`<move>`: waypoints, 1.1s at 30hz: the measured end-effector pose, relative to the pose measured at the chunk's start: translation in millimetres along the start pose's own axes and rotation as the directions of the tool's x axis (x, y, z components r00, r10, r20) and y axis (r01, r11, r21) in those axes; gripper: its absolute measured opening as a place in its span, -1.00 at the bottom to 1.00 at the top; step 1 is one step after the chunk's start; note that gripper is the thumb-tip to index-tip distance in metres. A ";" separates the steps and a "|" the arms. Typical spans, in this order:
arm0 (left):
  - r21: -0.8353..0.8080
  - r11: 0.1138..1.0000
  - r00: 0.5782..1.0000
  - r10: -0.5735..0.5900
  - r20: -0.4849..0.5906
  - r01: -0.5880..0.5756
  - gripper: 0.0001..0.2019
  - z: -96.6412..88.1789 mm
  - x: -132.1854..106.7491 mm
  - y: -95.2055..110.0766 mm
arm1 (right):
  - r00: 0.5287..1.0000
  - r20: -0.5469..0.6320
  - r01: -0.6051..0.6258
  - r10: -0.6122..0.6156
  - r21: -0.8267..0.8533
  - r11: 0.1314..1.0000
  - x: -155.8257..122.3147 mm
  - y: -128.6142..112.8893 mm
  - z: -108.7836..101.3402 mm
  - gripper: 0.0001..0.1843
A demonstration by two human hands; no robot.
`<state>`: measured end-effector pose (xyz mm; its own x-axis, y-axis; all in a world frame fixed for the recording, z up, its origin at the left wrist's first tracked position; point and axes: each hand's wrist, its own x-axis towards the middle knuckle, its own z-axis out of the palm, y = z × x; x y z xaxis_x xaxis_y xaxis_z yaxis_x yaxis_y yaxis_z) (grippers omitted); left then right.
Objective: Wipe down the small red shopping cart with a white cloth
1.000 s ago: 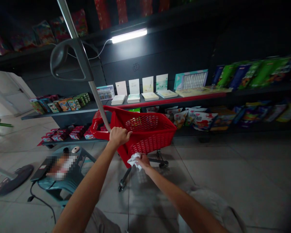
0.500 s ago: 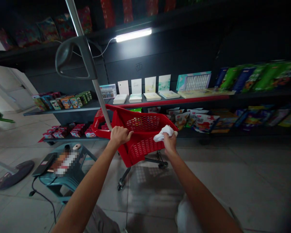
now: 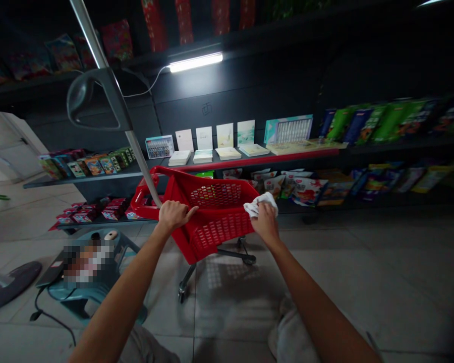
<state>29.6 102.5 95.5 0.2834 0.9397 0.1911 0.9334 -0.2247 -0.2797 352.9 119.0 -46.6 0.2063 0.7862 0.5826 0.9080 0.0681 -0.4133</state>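
A red plastic shopping cart [image 3: 223,227] with perforated sides stands in front of the shelves. At its handle end, my left hand [image 3: 174,214] is closed over the near top rim, the thumb lying along it. My right hand [image 3: 265,222] grips a bunched white cloth [image 3: 268,199] at the cart's front corner. The cloth covers part of that corner; whether it presses on the rim I cannot tell. Red handle bars [image 3: 138,199] stick out to the left, behind a slanting metal pole [image 3: 138,151] with a grey loop grip [image 3: 117,101].
A teal stool [image 3: 79,297] carrying a dark device and a blurred patch stands at lower left, a cable hanging from it. Beside it is a round pole base [image 3: 18,285]. Behind the cart, shelves hold books [image 3: 223,154], boxes [image 3: 109,164] and snack bags [image 3: 306,189] under a lit tube [image 3: 196,61].
The view has shifted, so cart and shelves appear farther left. My right hand has moved the cloth outward along the cart to its front corner. My left hand stays on the rim.
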 end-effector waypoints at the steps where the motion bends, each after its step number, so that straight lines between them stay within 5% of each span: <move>1: 0.002 1.000 1.000 -0.005 0.001 0.005 -0.17 0.5 0.4 -1.5 | 1.000 -0.003 -0.006 0.006 -0.015 1.000 1.4 4.2 -2.0 -0.55; 9: 0.014 1.000 1.000 -0.013 0.015 0.013 -0.22 6.4 8.5 -21.7 | 0.990 0.038 0.134 -0.132 -0.029 0.991 1.6 16.8 -21.8 -0.64; 15: -0.012 0.993 0.991 0.112 -0.077 -0.113 -0.29 23.7 13.1 -52.8 | 0.979 -0.168 0.147 -0.118 0.170 0.974 9.3 34.4 -34.4 -0.57; 18: -0.095 0.980 0.970 0.154 -0.188 -0.174 -0.37 34.7 16.6 -70.6 | 0.977 0.050 0.192 -0.207 0.212 0.958 7.2 27.8 -40.1 -0.49; 20: -0.185 0.971 0.944 0.084 -0.318 -0.149 -0.42 41.6 19.3 -77.3 | 0.896 0.351 0.214 -0.273 0.198 0.957 1.0 14.7 -44.0 -0.49; 22: -0.283 0.956 0.895 -0.054 -0.443 -0.082 -0.50 48.4 20.3 -77.4 | 0.763 0.589 0.230 -0.265 0.135 0.964 -7.0 -2.2 -48.3 -0.59; 24: -0.367 0.930 0.830 -0.190 -0.524 -0.019 -0.59 55.5 17.5 -70.8 | 0.685 0.695 0.248 -0.219 0.061 0.967 -14.3 -19.0 -52.8 -0.65; 26: -0.443 0.896 0.770 -0.308 -0.558 0.038 -0.70 63.4 10.8 -58.6 | 0.662 0.723 0.260 -0.199 0.027 0.965 -19.7 -33.0 -56.6 -0.65; 28: -0.530 0.840 0.716 -0.443 -0.539 0.121 -0.62 71.3 2.5 -43.3 | 0.664 0.723 0.250 -0.191 0.026 0.968 -23.4 -43.7 -59.2 -0.64; 30: -0.641 0.734 0.673 -0.592 -0.444 0.223 -0.32 77.7 -3.5 -28.9 | 0.664 0.724 0.234 -0.184 0.033 0.972 -26.8 -52.3 -60.9 -0.62; 33: -0.757 0.570 0.666 -0.703 -0.249 0.319 -0.02 80.1 -3.0 -16.1 | 0.615 0.761 0.255 -0.207 0.056 0.965 -33.0 -63.7 -62.8 -0.59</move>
<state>-3.9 123.9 24.0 -0.4132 0.7197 0.5580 0.7890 -0.0230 0.6139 311.2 50.2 4.4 -0.3381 0.9370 -0.0883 0.9086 0.3005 -0.2901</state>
